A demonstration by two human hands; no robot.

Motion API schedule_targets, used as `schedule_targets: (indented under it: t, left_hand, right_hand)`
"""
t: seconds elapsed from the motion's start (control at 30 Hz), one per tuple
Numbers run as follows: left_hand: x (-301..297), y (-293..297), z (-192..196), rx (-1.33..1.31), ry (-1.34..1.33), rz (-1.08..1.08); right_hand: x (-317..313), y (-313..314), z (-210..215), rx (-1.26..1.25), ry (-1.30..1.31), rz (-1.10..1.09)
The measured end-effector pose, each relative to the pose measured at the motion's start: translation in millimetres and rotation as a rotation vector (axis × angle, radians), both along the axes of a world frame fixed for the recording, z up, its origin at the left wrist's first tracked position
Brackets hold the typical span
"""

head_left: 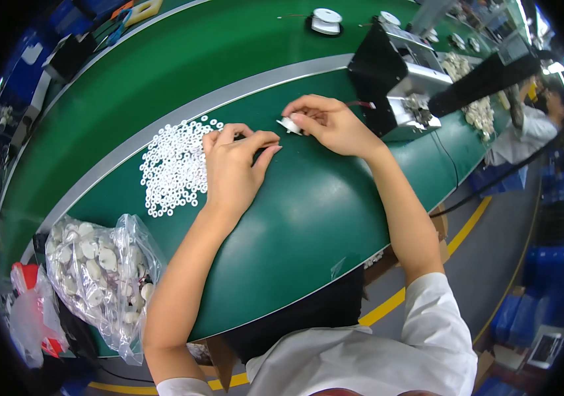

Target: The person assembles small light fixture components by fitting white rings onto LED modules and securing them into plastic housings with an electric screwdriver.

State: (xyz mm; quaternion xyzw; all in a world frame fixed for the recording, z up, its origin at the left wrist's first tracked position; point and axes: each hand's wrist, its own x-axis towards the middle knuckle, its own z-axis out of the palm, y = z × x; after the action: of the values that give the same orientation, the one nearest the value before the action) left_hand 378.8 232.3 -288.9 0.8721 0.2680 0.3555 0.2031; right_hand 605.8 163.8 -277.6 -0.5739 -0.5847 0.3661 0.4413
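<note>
My right hand (338, 127) pinches a small white plastic part (289, 125) with a round flange between thumb and fingers, just above the green table (295, 218). To its left, my left hand (235, 162) has its thumb and index finger drawn together in a pinch. Whatever sits between those fingertips, if anything, is too small to make out. A pile of small white rings (175, 168) lies spread on the table beside my left hand, which partly covers its right side.
A clear plastic bag (127, 264) of white round parts lies at the near left. A black and metal machine (387, 72) stands at the far right. Beyond the table's rail runs a green belt (229, 46) bearing white spool-like parts (326, 21). Another person (526, 135) sits farther right.
</note>
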Motion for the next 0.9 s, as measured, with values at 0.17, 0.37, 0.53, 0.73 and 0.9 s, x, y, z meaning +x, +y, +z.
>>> schedule_targets:
  t: [0.17,0.37,0.53,0.73,0.9]
  left_hand:
    - [-5.2,-1.1,-1.5,0.187,0.004,0.000]
    - [-11.8,-9.6,0.1,0.221,0.042,0.094]
    - [-1.3,-8.2,-6.1,0.200,0.010,0.090]
    - [-0.3,-8.7,-6.1,0.147,-0.007,0.067]
    - [-0.9,-9.1,-4.5,0.074,-0.024,0.030]
  right_hand:
    - [-9.0,-5.0,4.6,0.044,-0.183,-0.099]
    - [-22.6,-2.1,9.6,0.070,-0.260,-0.151]
    - [-22.5,1.2,2.5,0.123,-0.213,-0.141]
    - [-23.2,-1.7,7.3,0.009,-0.183,-0.123]
    - [-28.6,-3.9,11.0,0.064,-0.292,-0.168]
